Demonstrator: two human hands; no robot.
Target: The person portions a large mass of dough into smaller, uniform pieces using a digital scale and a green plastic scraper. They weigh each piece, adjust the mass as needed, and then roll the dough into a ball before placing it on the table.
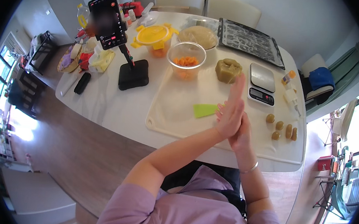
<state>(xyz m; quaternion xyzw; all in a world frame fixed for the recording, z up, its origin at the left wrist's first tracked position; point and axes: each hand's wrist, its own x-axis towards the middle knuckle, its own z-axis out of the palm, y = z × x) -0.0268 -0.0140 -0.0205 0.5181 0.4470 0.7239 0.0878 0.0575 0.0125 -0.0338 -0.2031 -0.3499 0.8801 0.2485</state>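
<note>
My left hand (232, 116) and my right hand (242, 132) are pressed palm to palm above a white board (170, 111). Whatever may lie between the palms is hidden. A light green scraper (205, 111) lies flat beneath them, partly covered by my fingers. Beyond my fingertips sits a large olive-coloured lump of paste or dough (228, 71). To the right of my hands are several small olive pieces (279, 125), some round and some elongated. A digital kitchen scale (262, 83) stands behind those pieces, its metal plate bare.
A clear bowl (186, 62) holds orange bits. Behind it stand a yellow-lidded container (155, 36) and a film-covered bowl of dough (198, 37). A black baking tray (251, 43) lies at the back right. To the left, a phone (108, 21) rises on a black stand (134, 74).
</note>
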